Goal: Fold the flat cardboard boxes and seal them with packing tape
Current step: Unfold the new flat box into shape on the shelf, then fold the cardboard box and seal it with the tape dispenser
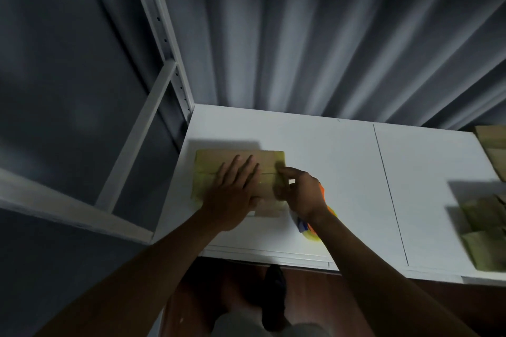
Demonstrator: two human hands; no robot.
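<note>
Head view: a folded brown cardboard box (208,172) on the white table (342,161) is pressed flat under the left hand (232,194), fingers straight, while its right edge is pinched by the right hand (301,194), an orange-and-yellow tape dispenser (315,230) lying beneath that wrist.

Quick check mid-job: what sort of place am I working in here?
Probably a small packing or storage area. A white table sits inside a white metal shelving frame, with a grey curtain behind it. More cardboard lies at the table's right edge, and the left hand presses a cardboard box flat.
</note>
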